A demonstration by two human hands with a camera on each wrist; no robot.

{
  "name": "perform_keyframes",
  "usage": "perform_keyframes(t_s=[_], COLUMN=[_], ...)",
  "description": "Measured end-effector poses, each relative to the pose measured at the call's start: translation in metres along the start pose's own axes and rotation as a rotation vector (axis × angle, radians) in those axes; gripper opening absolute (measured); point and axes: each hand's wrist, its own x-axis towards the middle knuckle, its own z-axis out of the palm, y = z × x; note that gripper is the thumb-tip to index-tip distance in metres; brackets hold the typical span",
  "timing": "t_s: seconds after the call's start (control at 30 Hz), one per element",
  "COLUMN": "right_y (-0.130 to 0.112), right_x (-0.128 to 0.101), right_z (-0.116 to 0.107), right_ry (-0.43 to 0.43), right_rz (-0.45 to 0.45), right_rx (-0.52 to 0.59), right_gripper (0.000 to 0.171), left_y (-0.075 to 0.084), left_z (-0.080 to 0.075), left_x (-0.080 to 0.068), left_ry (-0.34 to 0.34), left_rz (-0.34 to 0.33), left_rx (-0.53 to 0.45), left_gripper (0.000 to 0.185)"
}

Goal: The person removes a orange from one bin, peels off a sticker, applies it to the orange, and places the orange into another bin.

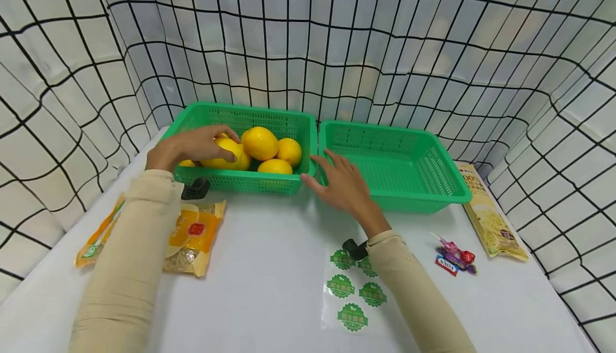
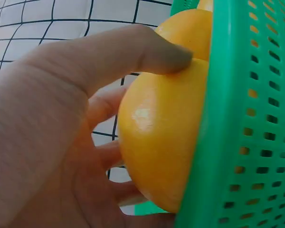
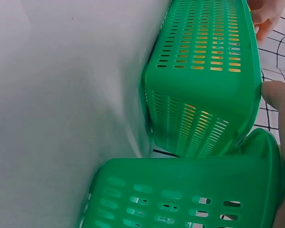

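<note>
My left hand (image 1: 204, 144) grips a lemon (image 1: 218, 160) in the left green basket (image 1: 231, 182). In the left wrist view the thumb lies on top of this lemon (image 2: 161, 128) and the fingers curl round its far side. Several other lemons (image 1: 260, 143) lie beside it in the same basket. At that basket's front right corner is my right hand (image 1: 344, 184), fingers spread. Its thumb (image 3: 275, 92) touches the rim in the right wrist view. The right green basket (image 1: 385, 166) stands close beside, with nothing in it.
Yellow food packets (image 1: 194, 235) lie at the left, partly under the left sleeve. A sheet of green round stickers (image 1: 340, 285) is near the right forearm. Further right are small wrapped candies (image 1: 454, 256) and a long yellow packet (image 1: 491, 211). Black netting (image 1: 308, 53) surrounds the table.
</note>
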Motion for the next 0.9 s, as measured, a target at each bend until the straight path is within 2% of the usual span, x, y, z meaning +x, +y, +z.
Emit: perform_keyframes(t_s=[0.1,0.2,0.3,0.43,0.57,0.67,0.77,0.9], right_y=[0.003,0.004,0.005,0.006,0.012,0.015,0.017,0.019], right_x=[-0.006,-0.006,-0.003,0.001,0.002,0.002,0.000,-0.006], right_z=[0.004,0.004,0.003,0.001,-0.003,-0.005,-0.005,-0.002], right_ry=[0.009,0.033,0.028,0.013,0.021,0.015,0.017,0.071], right_rz=[-0.002,-0.013,-0.022,-0.035,-0.047,-0.051,-0.063,-0.094], right_rx=[0.021,0.032,0.026,0.036,0.050,0.056,0.060,0.061], right_gripper=[0.071,0.070,0.070,0.069,0.066,0.064,0.061,0.056], left_y=[-0.004,0.000,0.014,0.046,0.078,0.091,0.092,0.085], left_z=[0.007,0.009,0.012,0.027,0.066,0.104,0.137,0.167], left_x=[0.001,-0.001,-0.014,-0.040,-0.061,-0.069,-0.069,-0.062], left_ry=[0.046,0.121,0.180,0.180,0.119,0.055,-0.002,-0.023], left_rz=[0.043,0.094,0.149,0.261,0.361,0.420,0.450,0.432], left_rx=[-0.042,-0.111,-0.190,-0.241,-0.165,-0.052,0.024,0.073], left_gripper=[0.054,0.052,0.052,0.051,0.053,0.057,0.059,0.060])
